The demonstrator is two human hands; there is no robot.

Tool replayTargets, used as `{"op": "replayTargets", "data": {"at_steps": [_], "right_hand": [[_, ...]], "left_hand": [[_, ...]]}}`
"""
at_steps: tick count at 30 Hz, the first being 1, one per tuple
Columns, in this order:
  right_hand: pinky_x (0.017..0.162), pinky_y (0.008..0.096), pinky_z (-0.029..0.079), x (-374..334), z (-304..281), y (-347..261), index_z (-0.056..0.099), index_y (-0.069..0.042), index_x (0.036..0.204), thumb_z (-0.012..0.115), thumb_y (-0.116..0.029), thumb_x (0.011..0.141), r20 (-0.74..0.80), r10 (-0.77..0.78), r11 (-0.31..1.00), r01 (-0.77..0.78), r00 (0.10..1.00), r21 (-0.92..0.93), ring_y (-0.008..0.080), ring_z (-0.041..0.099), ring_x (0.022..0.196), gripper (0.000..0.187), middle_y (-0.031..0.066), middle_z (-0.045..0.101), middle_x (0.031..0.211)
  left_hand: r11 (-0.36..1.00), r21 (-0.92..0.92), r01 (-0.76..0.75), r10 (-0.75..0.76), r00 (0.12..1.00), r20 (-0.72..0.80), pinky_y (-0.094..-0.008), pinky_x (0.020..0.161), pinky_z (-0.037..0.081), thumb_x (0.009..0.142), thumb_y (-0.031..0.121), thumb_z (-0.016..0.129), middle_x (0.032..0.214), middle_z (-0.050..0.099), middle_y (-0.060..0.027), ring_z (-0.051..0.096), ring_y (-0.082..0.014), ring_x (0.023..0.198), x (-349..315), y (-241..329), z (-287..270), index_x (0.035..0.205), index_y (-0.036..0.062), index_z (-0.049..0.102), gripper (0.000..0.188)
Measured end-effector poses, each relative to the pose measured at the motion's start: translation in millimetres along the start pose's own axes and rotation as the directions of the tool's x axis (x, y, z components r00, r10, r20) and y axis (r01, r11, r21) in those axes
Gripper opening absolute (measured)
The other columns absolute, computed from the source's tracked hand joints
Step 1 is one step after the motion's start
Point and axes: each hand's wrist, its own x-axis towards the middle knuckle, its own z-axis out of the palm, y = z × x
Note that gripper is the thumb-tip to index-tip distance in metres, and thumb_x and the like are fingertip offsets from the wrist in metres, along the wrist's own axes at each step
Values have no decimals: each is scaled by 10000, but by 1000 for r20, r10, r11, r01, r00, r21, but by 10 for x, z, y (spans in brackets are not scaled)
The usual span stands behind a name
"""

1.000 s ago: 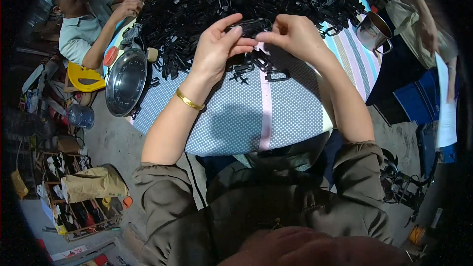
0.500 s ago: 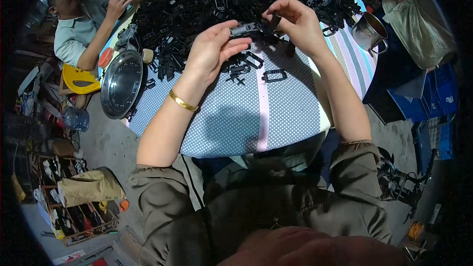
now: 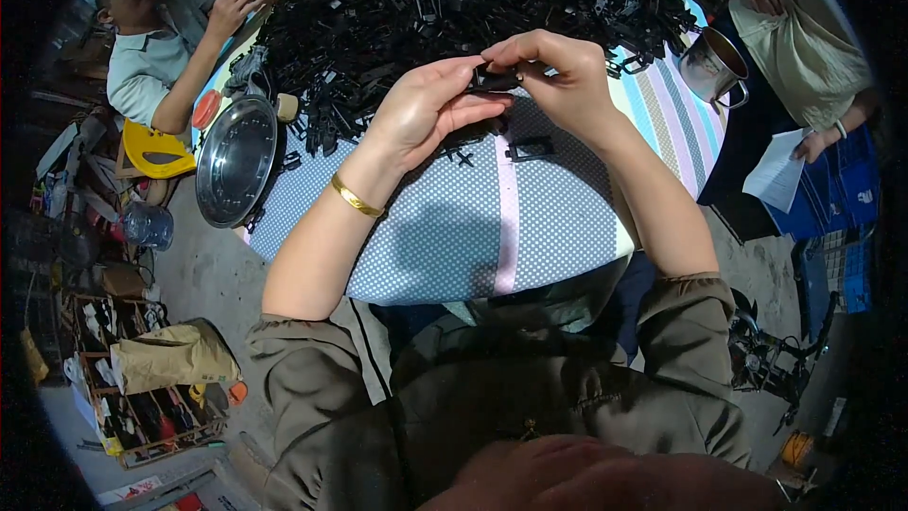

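Note:
My left hand (image 3: 423, 112), with a gold bracelet at the wrist, pinches one end of a small black plastic part (image 3: 494, 82) between thumb and forefinger. Its other fingers stretch out beneath the part. From the other side the fingertips of my right hand (image 3: 566, 76) close on the same part, so much of it is hidden. Just below the hands a black rectangular plastic frame (image 3: 532, 149) lies on the dotted tablecloth (image 3: 445, 227). Beyond them spreads a large heap of similar black plastic parts (image 3: 378, 24).
A steel basin (image 3: 234, 163) stands at the table's left edge, near a red round lid (image 3: 206, 110). On the right is a metal mug (image 3: 711, 66). A co-worker (image 3: 142, 57) sits at the far left; another person (image 3: 804, 57) on the right holds white paper (image 3: 776, 170).
My right hand has come down and in toward the left, and both hands now meet at the black part. The person on the right has come further into view with a paper.

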Motion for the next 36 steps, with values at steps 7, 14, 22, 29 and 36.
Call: {"op": "replayTargets", "data": {"at_steps": [7,14,22,29,36], "right_hand": [[720,251,502,10,-54,32,606,-7,997,558,4,776,54,193,975,-198,980,101,175,622,843,227,101,634,938],[739,249,498,70,-120,-10,534,-8,1141,607,-253,811,370,518,690,-633,771,352,152,620,811,418,112,619,976],[662,209,480,59,-209,26,580,-7,1080,653,-176,767,356,428,814,-525,831,247,120,613,744,363,86,648,865],[693,256,486,27,-362,438,605,-17,1019,657,-241,771,226,458,889,-444,860,-109,128,602,804,338,77,639,899],[655,306,490,-97,-107,488,571,-59,1073,685,-132,669,231,260,858,-115,938,-501,219,610,747,426,125,617,887]], "left_hand": [[982,173,-78,91,993,-70,-253,737,543,871,109,505,985,583,-178,624,-216,838,22,11,-35,1136,-89,457,334],[938,300,-171,217,968,-128,-235,718,526,852,81,527,962,598,-130,618,-165,819,16,20,-31,1160,-65,461,347],[899,362,-245,266,964,-8,-228,742,505,848,97,540,957,591,-101,592,-124,796,-11,54,64,1184,-43,453,375],[799,593,-98,-49,973,227,-251,761,472,848,93,505,951,561,-72,553,-127,847,-149,-315,304,1138,-21,460,315],[484,814,-321,-28,924,381,-255,721,430,823,141,544,911,554,-94,510,-136,758,-225,-378,429,1129,8,495,337]]}}
